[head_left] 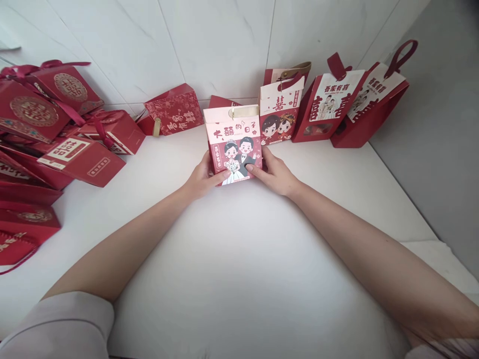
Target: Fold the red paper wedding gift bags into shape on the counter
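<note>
Between my two hands is a pink and white wedding gift box (236,144) with a cartoon bride and groom on its front and a pale strap at its top. My left hand (205,175) grips its lower left side, thumb across the front. On the lower right side my right hand (275,172) holds it the same way, its fingers partly hidden behind the box. Just behind to the right stands a similar box (280,112) with two cartoon faces. Whether the held box touches the table cannot be made out.
Red ribboned gift boxes (37,112) are heaped at the left. A red box (175,109) lies by the tiled wall (217,45). Two tall red boxes with ribbon loops, a nearer one (325,104) and an outer one (374,104), stand at right. A white cloth (437,259) lies at the right edge.
</note>
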Motion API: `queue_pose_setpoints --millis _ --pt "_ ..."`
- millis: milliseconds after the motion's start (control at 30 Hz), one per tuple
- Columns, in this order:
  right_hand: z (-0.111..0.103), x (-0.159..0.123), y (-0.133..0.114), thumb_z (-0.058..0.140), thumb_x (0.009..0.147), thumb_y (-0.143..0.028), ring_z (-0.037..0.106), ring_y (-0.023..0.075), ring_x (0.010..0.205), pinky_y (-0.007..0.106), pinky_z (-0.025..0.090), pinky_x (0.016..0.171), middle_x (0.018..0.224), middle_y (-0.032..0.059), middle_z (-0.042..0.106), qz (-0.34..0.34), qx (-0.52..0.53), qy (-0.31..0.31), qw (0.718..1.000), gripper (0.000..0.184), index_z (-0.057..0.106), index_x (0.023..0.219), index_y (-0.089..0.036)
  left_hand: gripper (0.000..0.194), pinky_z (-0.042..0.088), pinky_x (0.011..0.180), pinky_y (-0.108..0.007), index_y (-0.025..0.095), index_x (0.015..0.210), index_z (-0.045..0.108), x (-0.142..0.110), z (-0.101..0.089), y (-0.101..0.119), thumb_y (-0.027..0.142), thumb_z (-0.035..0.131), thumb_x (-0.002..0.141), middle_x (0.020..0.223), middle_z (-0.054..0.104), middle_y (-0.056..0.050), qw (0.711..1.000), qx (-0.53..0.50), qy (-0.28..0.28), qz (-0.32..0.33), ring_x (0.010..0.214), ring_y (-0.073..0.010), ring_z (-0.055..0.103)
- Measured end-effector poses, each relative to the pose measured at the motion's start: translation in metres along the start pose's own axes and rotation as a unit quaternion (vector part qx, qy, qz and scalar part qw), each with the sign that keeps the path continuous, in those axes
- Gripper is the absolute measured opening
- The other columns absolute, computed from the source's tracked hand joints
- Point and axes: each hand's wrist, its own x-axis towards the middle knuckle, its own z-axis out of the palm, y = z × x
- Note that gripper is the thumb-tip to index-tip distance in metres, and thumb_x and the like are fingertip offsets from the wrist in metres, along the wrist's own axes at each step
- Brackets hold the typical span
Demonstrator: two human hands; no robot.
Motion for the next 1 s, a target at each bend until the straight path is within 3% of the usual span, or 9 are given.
queue_pose_setpoints --millis 367,633,1000 --pt "-0.0012 0.0006 -0.001 0.061 0.089 -0.077 0.071 0.0393 0.117 0.056 0.059 0.097 0.136 0.0134 0.073 0.004 0.002 -0.004 1.0 0.073 0.053 0.137 -0.023 0.087 0.05 0.117 -0.059 0.028 0.15 0.046 0.0005 0.0005 0.0019 0.058 0.084 0.079 0.152 0.06 -0.014 1.0 -0.005 0.002 -0.007 0.14 -0.04 0.058" --pt "-0.0016 0.0012 -0.0015 0.06 0.087 -0.081 0.071 0.039 0.115 0.055 0.059 0.098 0.136 0.0143 0.072 0.011 0.003 -0.006 1.0 0.08 0.053 0.139 -0.021 0.083 0.052 0.115 -0.055 0.027 0.148 0.047 0.0024 0.0007 0.0029 0.055 0.085 0.08 0.153 0.06 -0.014 1.0 -0.016 -0.01 0.011 0.141 -0.0397 0.058" --pt "-0.001 0.0014 0.0006 0.063 0.088 -0.072 0.071 0.0369 0.115 0.052 0.058 0.096 0.136 0.0157 0.072 0.004 0.009 -0.001 1.0 0.076 0.052 0.14 -0.018 0.082 0.055 0.113 -0.052 0.027 0.149 0.046 0.0025 -0.0029 -0.0052 0.053 0.085 0.082 0.151 0.062 -0.014 1.0 -0.006 -0.008 0.022 0.138 -0.0368 0.062"
